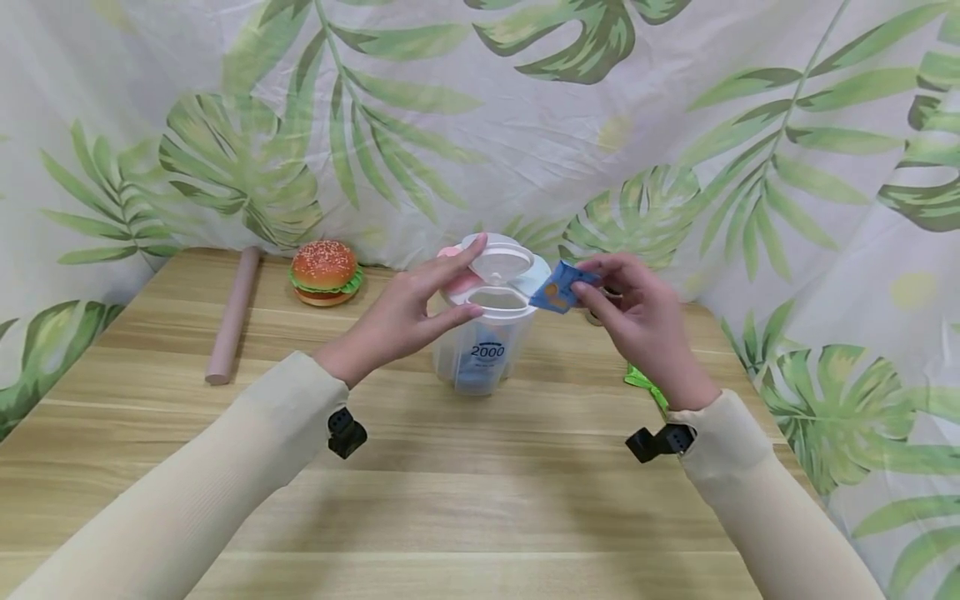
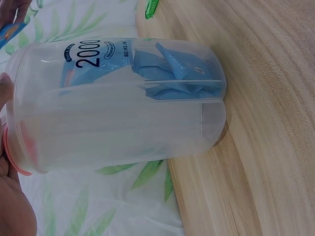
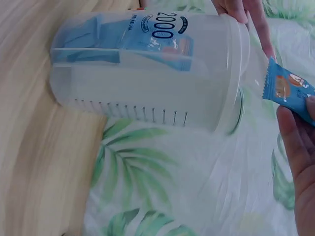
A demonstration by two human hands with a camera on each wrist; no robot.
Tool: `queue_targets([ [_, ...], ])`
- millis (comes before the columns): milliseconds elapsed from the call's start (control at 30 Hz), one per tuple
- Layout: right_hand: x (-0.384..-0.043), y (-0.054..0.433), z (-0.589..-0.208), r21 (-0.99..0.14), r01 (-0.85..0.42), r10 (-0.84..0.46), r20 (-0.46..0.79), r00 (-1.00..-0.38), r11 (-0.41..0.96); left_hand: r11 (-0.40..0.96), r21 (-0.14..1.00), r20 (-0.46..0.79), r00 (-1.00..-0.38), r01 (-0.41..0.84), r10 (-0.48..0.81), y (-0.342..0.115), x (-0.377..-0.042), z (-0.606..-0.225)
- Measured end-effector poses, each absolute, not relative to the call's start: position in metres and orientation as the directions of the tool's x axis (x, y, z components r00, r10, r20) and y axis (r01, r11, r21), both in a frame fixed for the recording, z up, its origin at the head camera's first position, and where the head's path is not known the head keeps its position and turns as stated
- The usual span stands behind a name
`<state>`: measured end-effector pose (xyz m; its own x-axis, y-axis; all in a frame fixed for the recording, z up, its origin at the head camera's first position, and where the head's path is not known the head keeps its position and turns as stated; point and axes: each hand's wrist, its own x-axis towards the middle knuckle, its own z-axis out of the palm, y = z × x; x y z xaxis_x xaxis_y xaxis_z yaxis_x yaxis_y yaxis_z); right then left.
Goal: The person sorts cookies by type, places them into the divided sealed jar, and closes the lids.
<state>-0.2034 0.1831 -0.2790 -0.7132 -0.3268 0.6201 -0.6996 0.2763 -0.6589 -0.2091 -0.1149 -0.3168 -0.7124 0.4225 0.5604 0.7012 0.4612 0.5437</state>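
Observation:
A clear plastic storage jar (image 1: 453, 358) marked 2000 stands on the table, with several blue packets (image 2: 182, 69) inside one compartment. Its front lid flap (image 1: 501, 263) is raised, showing the opening. My left hand (image 1: 401, 312) rests at the lid, fingers mostly straight, the index finger by the raised flap and the thumb on the front rim. Between thumb and fingers, my right hand (image 1: 637, 312) pinches a small blue snack packet (image 1: 558, 287) with an orange picture. That packet is just right of the opening, at about rim height.
A bright green packet (image 1: 643, 383) lies partly behind the right wrist. At the back left are a toy hamburger (image 1: 325, 273) and a pinkish rolling rod (image 1: 234, 321). A leaf-patterned cloth (image 1: 450, 125) hangs behind the wooden table (image 1: 480, 500).

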Motion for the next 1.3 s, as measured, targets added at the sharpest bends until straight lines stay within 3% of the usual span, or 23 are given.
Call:
queue_targets([
  [233,-0.212,0.155,-0.273,-0.645,-0.731,-0.378,0.634,-0.674,0.223,0.459,0.55,0.556,-0.716,0.698,0.422,-0.116,-0.209,-0.318],
  [733,-0.214,0.139,-0.284,-0.472,-0.817,-0.568,0.592,-0.572,0.332,0.437,0.557,0.558,-0.708,0.707,0.433,-0.115,-0.209,-0.315],
  [1300,-0.219,0.142,-0.287,-0.408,-0.839,-0.629,0.558,-0.541,0.359,0.438,0.543,0.568,-0.698,0.716,0.437,-0.117,-0.212,-0.316],
])
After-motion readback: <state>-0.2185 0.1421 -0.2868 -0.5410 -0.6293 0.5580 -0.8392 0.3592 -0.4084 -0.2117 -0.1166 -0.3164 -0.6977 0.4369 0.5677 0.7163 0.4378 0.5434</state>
